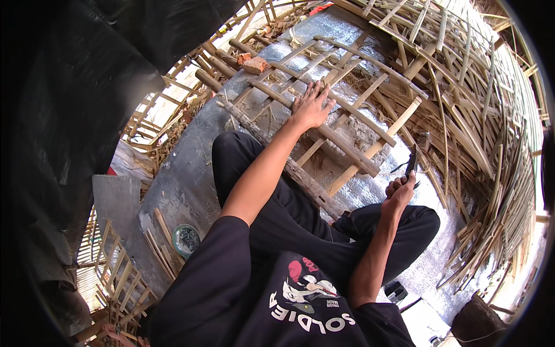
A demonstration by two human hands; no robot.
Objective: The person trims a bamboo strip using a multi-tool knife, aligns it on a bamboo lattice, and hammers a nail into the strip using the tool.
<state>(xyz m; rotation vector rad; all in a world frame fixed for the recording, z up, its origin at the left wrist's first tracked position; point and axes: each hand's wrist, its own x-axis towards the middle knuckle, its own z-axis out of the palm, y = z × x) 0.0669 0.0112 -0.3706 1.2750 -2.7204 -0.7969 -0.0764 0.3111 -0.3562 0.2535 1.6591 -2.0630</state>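
A lattice of bamboo strips (347,155) lies in front of my folded legs, its long poles crossed by shorter slats. My left hand (312,107) rests on one of its poles with the fingers spread, gripping nothing. To the right of the lattice, above my right knee, my right hand (399,191) is closed around a dark hammer-like tool (412,162) that points upward. Its exact shape is hard to make out. A rough wooden pole (283,159) runs along the near side of the lattice, close to my shins.
Split bamboo (491,115) is heaped along the right. Brick pieces (254,65) sit at the lattice's far left corner. Left of me are a round bowl (186,240) of small dark pieces, loose sticks (163,243) and a grey board (117,199). Dark sheeting (69,115) hangs at left.
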